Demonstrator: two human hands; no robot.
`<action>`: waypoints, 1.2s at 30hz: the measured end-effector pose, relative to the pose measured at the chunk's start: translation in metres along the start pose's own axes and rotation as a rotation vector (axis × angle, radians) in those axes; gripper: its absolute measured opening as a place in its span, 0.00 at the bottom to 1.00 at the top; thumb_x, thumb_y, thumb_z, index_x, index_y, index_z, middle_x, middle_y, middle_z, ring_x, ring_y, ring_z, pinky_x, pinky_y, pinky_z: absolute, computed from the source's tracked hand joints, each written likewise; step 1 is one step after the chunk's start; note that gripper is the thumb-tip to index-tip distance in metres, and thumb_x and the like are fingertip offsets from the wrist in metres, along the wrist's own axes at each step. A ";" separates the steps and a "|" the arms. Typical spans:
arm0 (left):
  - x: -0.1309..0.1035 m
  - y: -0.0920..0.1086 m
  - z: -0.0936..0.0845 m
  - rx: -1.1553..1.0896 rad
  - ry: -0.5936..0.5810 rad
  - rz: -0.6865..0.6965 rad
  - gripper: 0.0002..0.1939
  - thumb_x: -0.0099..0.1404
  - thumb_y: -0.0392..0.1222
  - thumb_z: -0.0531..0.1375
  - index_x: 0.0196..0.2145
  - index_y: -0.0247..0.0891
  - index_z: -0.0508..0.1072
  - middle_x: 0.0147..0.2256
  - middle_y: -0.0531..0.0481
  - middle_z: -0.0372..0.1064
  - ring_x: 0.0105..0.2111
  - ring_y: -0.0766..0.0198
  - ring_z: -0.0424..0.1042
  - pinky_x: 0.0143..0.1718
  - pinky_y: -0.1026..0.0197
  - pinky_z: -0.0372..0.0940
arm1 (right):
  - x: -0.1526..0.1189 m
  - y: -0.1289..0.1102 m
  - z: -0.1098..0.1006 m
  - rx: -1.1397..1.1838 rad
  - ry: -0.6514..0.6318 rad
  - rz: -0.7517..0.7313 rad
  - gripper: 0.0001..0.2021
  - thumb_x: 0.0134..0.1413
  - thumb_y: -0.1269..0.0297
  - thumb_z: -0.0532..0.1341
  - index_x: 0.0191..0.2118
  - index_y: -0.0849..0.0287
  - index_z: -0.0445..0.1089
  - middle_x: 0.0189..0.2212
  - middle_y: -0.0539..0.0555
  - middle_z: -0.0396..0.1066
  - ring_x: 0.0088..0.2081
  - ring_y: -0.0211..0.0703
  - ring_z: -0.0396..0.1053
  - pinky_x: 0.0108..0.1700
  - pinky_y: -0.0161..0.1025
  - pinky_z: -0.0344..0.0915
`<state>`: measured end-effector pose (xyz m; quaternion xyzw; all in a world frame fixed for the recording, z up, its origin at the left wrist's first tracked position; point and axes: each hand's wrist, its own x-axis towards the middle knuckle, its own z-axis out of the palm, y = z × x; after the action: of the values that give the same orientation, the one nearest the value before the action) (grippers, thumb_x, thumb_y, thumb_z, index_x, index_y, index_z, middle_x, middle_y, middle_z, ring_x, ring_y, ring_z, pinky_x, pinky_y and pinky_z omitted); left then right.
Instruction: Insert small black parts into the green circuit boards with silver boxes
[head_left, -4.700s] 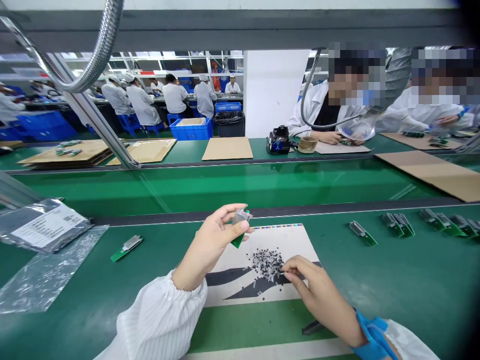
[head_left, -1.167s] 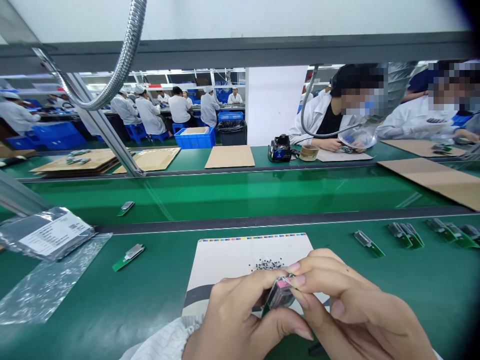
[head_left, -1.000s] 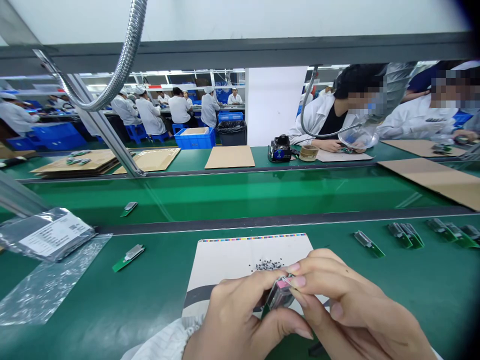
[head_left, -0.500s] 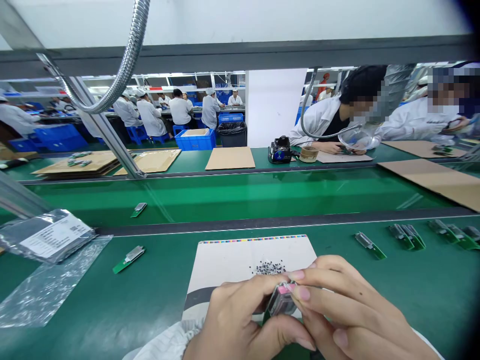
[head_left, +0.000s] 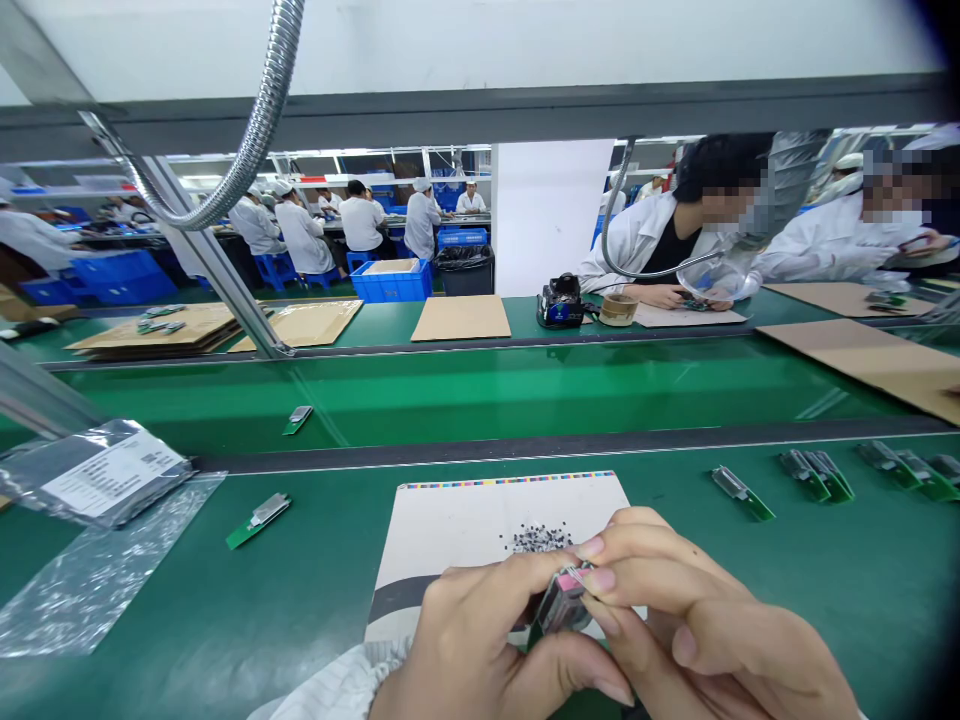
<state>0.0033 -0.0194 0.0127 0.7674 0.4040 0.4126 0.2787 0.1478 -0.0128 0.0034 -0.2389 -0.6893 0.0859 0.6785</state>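
Observation:
My left hand (head_left: 480, 640) is closed around a small circuit board (head_left: 564, 603) with a grey metal-looking module and a pink end, tilted up between thumb and fingers. At that pink end, the fingertips of my right hand (head_left: 690, 610) are pinched together by thin pale strands. Whether a tiny part sits between them is hidden. Just beyond both hands, a pile of tiny black and pale parts (head_left: 538, 538) lies on a white card (head_left: 450, 520).
Green boards with grey modules lie left (head_left: 259, 520) and right (head_left: 742, 492) on the bench. Another board (head_left: 298, 419) rides the green belt (head_left: 465, 390). A labelled plastic bag (head_left: 97, 470) is at left. Across the belt, a co-worker (head_left: 660, 230) bends over a cardboard sheet.
The board on the belt has shifted a little to the right. My right hand has turned slightly, its fingers still at the pink end. My left hand has hardly moved.

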 end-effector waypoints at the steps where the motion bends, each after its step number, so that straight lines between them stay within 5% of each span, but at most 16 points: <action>1: 0.000 0.000 0.000 0.012 0.003 0.008 0.11 0.56 0.49 0.66 0.27 0.39 0.76 0.19 0.58 0.74 0.15 0.72 0.67 0.18 0.75 0.63 | 0.000 0.000 0.000 0.013 -0.002 0.001 0.17 0.38 0.89 0.58 0.23 0.58 0.56 0.25 0.46 0.76 0.26 0.37 0.75 0.37 0.40 0.76; 7: 0.002 -0.001 -0.001 -0.002 0.004 0.053 0.18 0.60 0.56 0.61 0.31 0.36 0.76 0.19 0.54 0.74 0.15 0.71 0.68 0.19 0.74 0.66 | 0.003 -0.005 -0.002 0.059 -0.010 0.079 0.14 0.47 0.84 0.62 0.34 0.57 0.65 0.28 0.49 0.77 0.28 0.40 0.76 0.37 0.42 0.77; 11: -0.002 -0.005 0.000 -0.040 0.012 0.031 0.14 0.58 0.52 0.63 0.34 0.39 0.77 0.21 0.56 0.75 0.17 0.71 0.69 0.20 0.76 0.65 | -0.003 -0.005 -0.005 0.070 -0.004 0.119 0.11 0.53 0.78 0.62 0.38 0.55 0.65 0.30 0.51 0.77 0.30 0.42 0.76 0.37 0.43 0.78; 17: -0.007 -0.011 0.005 -0.054 0.055 0.068 0.11 0.56 0.50 0.66 0.35 0.43 0.75 0.21 0.61 0.75 0.17 0.73 0.68 0.19 0.77 0.62 | -0.011 -0.003 -0.007 0.120 -0.032 0.163 0.18 0.47 0.85 0.61 0.40 0.56 0.64 0.33 0.50 0.77 0.35 0.43 0.76 0.43 0.44 0.76; 23: -0.007 -0.010 0.006 -0.045 0.048 0.092 0.13 0.56 0.48 0.67 0.39 0.45 0.74 0.23 0.61 0.76 0.18 0.72 0.71 0.20 0.77 0.64 | -0.002 -0.008 0.000 0.157 0.075 0.159 0.12 0.51 0.80 0.63 0.38 0.57 0.67 0.30 0.50 0.77 0.31 0.40 0.75 0.41 0.40 0.76; 31: -0.012 -0.011 0.009 0.103 0.143 0.186 0.12 0.58 0.49 0.66 0.39 0.47 0.72 0.18 0.64 0.73 0.13 0.74 0.68 0.20 0.77 0.65 | -0.006 -0.005 -0.005 0.162 -0.007 0.171 0.20 0.45 0.88 0.61 0.40 0.56 0.64 0.32 0.48 0.75 0.33 0.39 0.74 0.44 0.40 0.74; 36: -0.021 -0.014 0.012 0.225 0.198 0.053 0.13 0.57 0.51 0.65 0.40 0.51 0.74 0.22 0.61 0.76 0.17 0.68 0.73 0.20 0.71 0.68 | -0.014 -0.005 -0.003 0.215 -0.006 0.233 0.22 0.46 0.88 0.60 0.41 0.54 0.63 0.33 0.47 0.74 0.36 0.38 0.73 0.48 0.38 0.71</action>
<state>0.0015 -0.0315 -0.0126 0.7598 0.4527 0.4456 0.1386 0.1493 -0.0243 -0.0064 -0.2429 -0.6457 0.2381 0.6837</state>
